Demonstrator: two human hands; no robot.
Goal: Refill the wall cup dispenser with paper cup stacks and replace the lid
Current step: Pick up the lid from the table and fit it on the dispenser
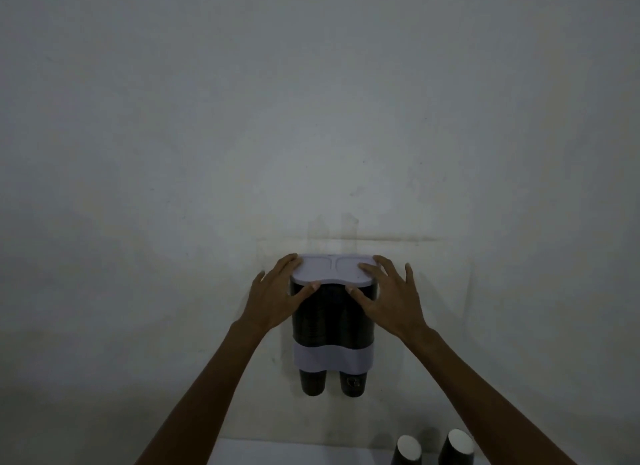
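The cup dispenser (331, 326) hangs on the wall, a dark double tube with a pale grey band near its foot. Two dark cup bottoms (313, 382) poke out beneath it. The pale grey lid (333, 269) sits on top. My left hand (277, 296) holds the lid's left end, thumb at the front edge, fingers along the side. My right hand (388, 298) rests on the lid's right end, with the index finger on top and the thumb under the front edge. The remaining fingers are spread.
A bare pale wall (311, 118) fills the view. Below, on a white surface (277, 452), two dark paper cup stacks (407, 450) (457, 447) stand upside down at the lower right, white bases facing me.
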